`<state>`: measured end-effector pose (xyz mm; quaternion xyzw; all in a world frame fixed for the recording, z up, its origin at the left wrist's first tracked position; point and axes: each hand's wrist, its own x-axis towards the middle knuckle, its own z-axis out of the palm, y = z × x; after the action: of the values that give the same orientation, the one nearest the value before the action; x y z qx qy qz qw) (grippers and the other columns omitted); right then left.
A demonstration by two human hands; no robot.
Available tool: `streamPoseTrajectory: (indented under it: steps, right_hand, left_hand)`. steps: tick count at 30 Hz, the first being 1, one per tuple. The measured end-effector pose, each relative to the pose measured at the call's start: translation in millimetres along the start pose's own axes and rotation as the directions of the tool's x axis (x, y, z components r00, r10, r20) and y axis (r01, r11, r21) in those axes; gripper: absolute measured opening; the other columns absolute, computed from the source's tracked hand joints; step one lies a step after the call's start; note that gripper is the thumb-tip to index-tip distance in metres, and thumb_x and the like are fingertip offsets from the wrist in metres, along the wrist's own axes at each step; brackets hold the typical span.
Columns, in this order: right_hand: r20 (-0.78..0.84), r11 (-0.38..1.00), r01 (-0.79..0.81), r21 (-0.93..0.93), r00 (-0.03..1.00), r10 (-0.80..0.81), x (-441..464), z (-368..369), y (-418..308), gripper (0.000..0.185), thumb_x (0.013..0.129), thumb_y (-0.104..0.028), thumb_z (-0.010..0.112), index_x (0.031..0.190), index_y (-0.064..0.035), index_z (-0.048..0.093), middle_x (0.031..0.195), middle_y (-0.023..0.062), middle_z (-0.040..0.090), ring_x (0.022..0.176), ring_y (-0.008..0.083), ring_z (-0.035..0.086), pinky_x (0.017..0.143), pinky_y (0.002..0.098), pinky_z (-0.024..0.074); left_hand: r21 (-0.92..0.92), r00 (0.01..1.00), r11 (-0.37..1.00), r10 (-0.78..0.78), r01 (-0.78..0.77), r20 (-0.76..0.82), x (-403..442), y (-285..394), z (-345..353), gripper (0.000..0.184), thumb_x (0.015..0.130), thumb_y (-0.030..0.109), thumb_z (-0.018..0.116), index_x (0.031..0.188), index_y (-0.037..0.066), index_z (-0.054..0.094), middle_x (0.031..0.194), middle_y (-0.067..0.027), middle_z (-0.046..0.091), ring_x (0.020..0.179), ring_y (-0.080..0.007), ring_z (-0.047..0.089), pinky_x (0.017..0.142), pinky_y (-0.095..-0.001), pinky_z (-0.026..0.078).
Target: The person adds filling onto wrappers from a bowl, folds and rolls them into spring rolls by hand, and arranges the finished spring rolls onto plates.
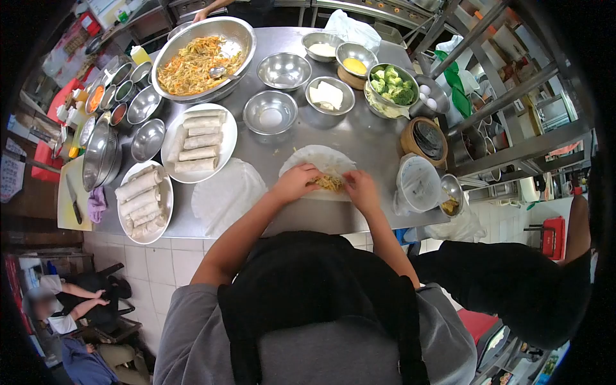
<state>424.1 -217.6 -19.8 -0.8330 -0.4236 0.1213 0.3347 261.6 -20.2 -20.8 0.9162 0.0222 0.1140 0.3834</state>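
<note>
A round white wrapper (317,156) lies on the steel table with a small heap of shredded filling (329,183) on its near part. At the left end of the filling is my left hand (297,182), its fingers bent together over the wrapper edge. My right hand (361,190) pinches the wrapper at the right end of the filling. Left of my left forearm lies a stack of wrappers (229,194). Two white plates hold rolled wrappers: an upper plate (229,140) and a lower plate (168,212).
A large bowl of filling (205,58) with a spoon stands at the back left. Metal bowls, one with broccoli (391,85), line the back. A white tub (418,184) stands to the right, a knife (75,200) at the far left. Other people are nearby.
</note>
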Motion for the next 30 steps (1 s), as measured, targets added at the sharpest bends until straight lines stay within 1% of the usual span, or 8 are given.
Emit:
streamPoseTrajectory:
  steps: [2,6,8,14,21,23,27,30]
  right_hand:
    - [-0.007,0.998,0.064,-0.026,0.998,-0.064,1,5,3,0.020,0.082,-0.005,0.068,0.102,-0.0051,0.070,0.093,0.0148,0.067,0.083,0.0305,0.068,0.078,0.0399,0.0542]
    - [0.030,0.994,-0.070,0.081,0.997,0.068,5,6,3,0.020,0.082,-0.006,0.069,0.102,-0.0061,0.070,0.096,0.0154,0.065,0.088,0.0324,0.066,0.082,0.0415,0.0528]
    - [0.074,0.992,-0.098,0.085,0.993,0.092,6,0,-4,0.021,0.082,-0.007,0.070,0.103,-0.0070,0.070,0.098,0.0147,0.065,0.093,0.0335,0.065,0.086,0.0425,0.0513]
    - [-0.002,0.954,0.296,-0.043,0.955,-0.297,8,2,-41,0.020,0.082,-0.015,0.073,0.102,-0.0118,0.072,0.102,0.0075,0.067,0.104,0.0307,0.059,0.092,0.0419,0.0461]
    - [-0.004,0.975,0.214,-0.066,0.977,-0.214,10,24,-28,0.014,0.082,-0.019,0.073,0.095,-0.0122,0.072,0.094,0.0040,0.067,0.098,0.0294,0.058,0.088,0.0435,0.0448]
    - [-0.005,0.976,0.212,-0.045,0.977,-0.212,11,23,-24,0.014,0.081,-0.020,0.074,0.092,-0.0105,0.071,0.090,0.0047,0.067,0.097,0.0291,0.058,0.088,0.0433,0.0448]
    - [0.023,0.960,0.278,0.027,0.960,-0.279,12,17,-25,0.031,0.077,-0.024,0.079,0.104,-0.0106,0.069,0.102,0.0074,0.065,0.104,0.0298,0.057,0.090,0.0431,0.0445]
    - [0.062,0.954,0.301,-0.004,0.952,-0.300,9,16,-34,0.046,0.074,-0.027,0.082,0.114,-0.0121,0.065,0.111,0.0087,0.062,0.111,0.0304,0.055,0.093,0.0452,0.0426]
  left_hand:
    - [0.003,1.000,1.000,0.008,-0.008,-0.011,-1,-1,1,0.037,0.080,0.018,0.075,0.115,0.008,0.069,0.110,-0.0088,0.065,0.107,-0.0321,0.060,0.093,-0.0424,0.049]
    - [-0.006,0.999,1.000,0.020,-0.020,-0.035,-1,-2,2,0.037,0.079,0.018,0.075,0.115,0.009,0.069,0.109,-0.0086,0.066,0.106,-0.0317,0.060,0.093,-0.0422,0.049]
    - [-0.023,0.993,1.000,0.010,-0.013,-0.115,-5,0,-2,0.036,0.080,0.020,0.076,0.114,0.009,0.070,0.109,-0.0086,0.066,0.105,-0.0314,0.061,0.093,-0.0416,0.050]
    - [-0.032,0.996,0.999,-0.030,0.028,-0.085,-5,5,-14,0.026,0.082,0.023,0.076,0.104,0.009,0.072,0.108,-0.0088,0.067,0.104,-0.0302,0.063,0.091,-0.0408,0.051]
    - [0.026,0.986,0.998,-0.056,0.061,-0.158,-7,-9,2,0.016,0.082,0.018,0.075,0.090,0.006,0.068,0.102,-0.0088,0.066,0.094,-0.0317,0.064,0.085,-0.0408,0.052]
    - [-0.011,0.986,0.995,-0.096,0.096,-0.133,-9,-14,2,0.020,0.079,0.017,0.077,0.093,0.006,0.067,0.103,-0.0095,0.066,0.094,-0.0319,0.065,0.085,-0.0410,0.052]
    - [-0.117,0.984,0.987,-0.127,0.113,-0.124,-13,-5,-12,0.035,0.072,0.015,0.081,0.102,0.006,0.067,0.107,-0.0110,0.065,0.099,-0.0317,0.065,0.087,-0.0411,0.052]
    - [0.045,0.989,0.999,0.019,-0.013,-0.144,-14,-6,-17,0.046,0.069,0.015,0.083,0.111,0.007,0.066,0.112,-0.0117,0.064,0.103,-0.0314,0.064,0.089,-0.0411,0.052]
